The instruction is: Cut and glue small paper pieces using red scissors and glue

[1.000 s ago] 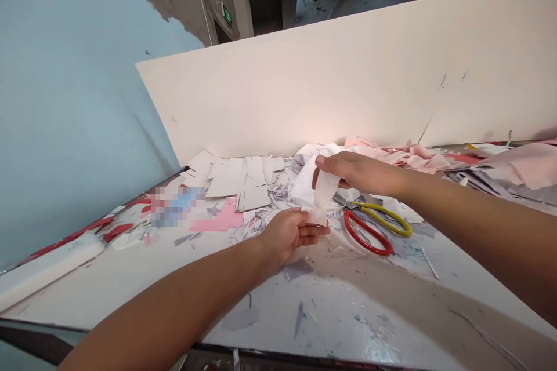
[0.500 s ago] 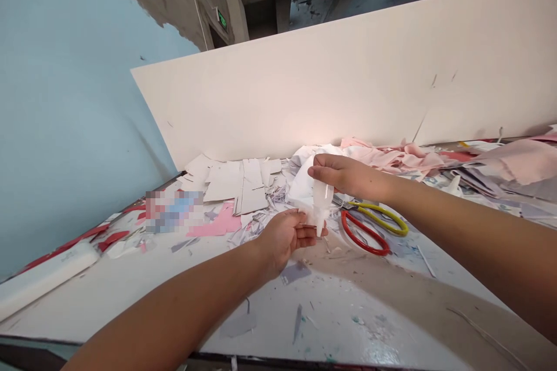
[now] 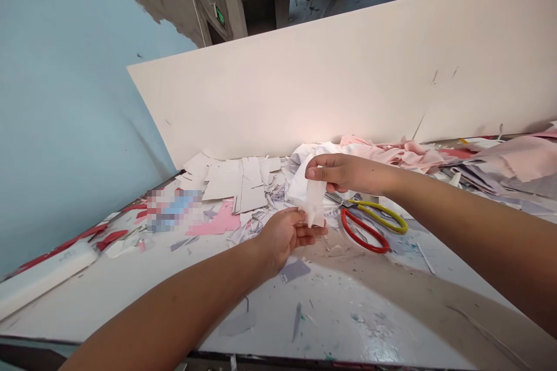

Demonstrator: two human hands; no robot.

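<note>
Above the table, bottle over scrap

From the head view, our right hand pinches the bottle's upper end, nozzle down; our left hand pinches the scrap, thumb against fingers. Whether bottle and scrap touch, we cannot tell. Scissors lie nearby.

The translucent white bottle with narrow tip looks like smooth plastic. The small flat white piece below it appears matt, but it is blurred, so I cannot say if it is paper or cloth. The scissors with red and yellow loop handles have grey metal blades and smooth, slightly shiny, plastic-like grips. The white tabletop is glossy, with rough stains. The flat off-white cardboard sheets are matt; the crumpled pale pink cloth is soft, without shine.
</note>
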